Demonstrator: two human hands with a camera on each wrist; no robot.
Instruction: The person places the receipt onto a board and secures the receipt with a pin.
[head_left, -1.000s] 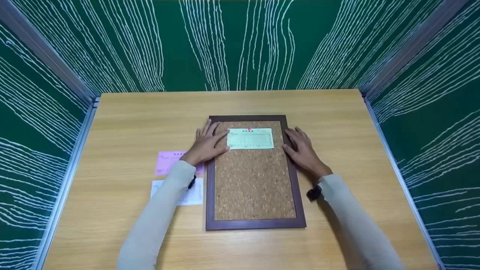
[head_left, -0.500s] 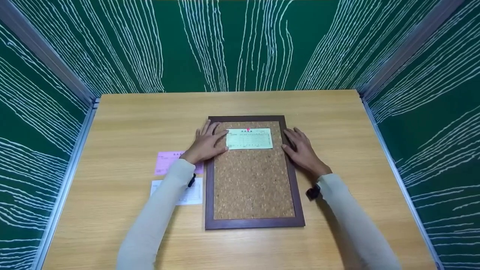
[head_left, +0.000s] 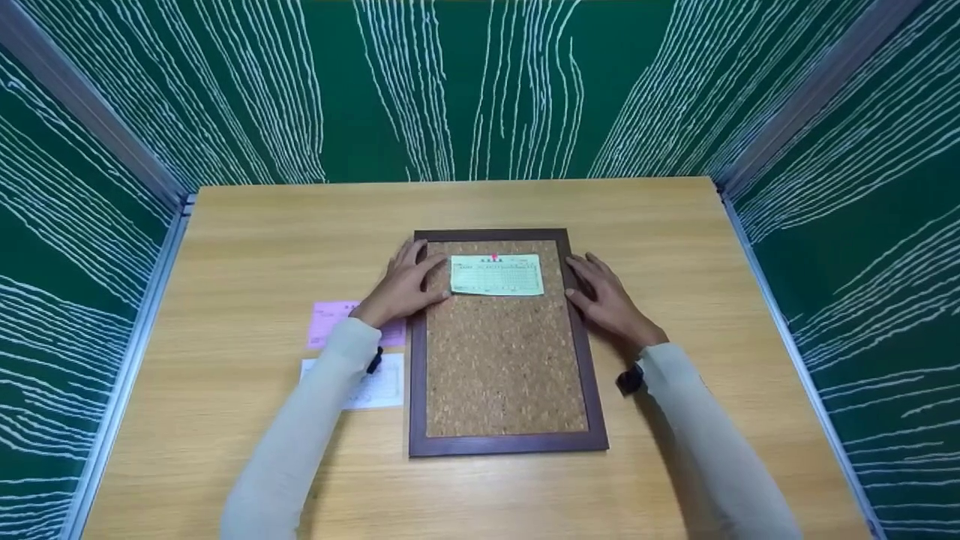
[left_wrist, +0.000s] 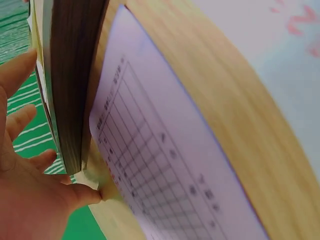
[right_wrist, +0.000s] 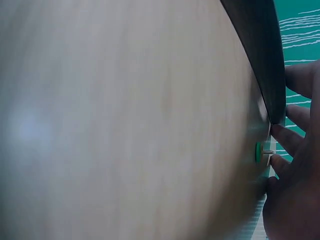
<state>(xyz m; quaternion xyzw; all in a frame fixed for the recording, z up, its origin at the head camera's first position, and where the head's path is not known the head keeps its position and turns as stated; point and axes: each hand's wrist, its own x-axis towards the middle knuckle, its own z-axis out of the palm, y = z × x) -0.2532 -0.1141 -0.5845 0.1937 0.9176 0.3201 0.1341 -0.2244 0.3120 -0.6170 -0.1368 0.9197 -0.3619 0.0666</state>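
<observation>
Table (head_left: 262, 240), pale wood grain. Corkboard (head_left: 502, 367), dark-framed: lies flat at mid-table. Left hand (head_left: 401, 289): rests wide, fingers spread across corkboard's far left edge. Right hand (head_left: 611, 300): touches corkboard's right edge, fingers slightly bent and parted. White slip (head_left: 386, 382), printed: lies left of corkboard, partly hidden. Purple slip (head_left: 327, 322): lies just farther, also partly hidden. Green slip (head_left: 496, 276): lies on corkboard's far half. Green-headed pin (right_wrist: 258, 152): sits by right hand. Red pin (head_left: 495, 256): sits at green slip's far edge.
</observation>
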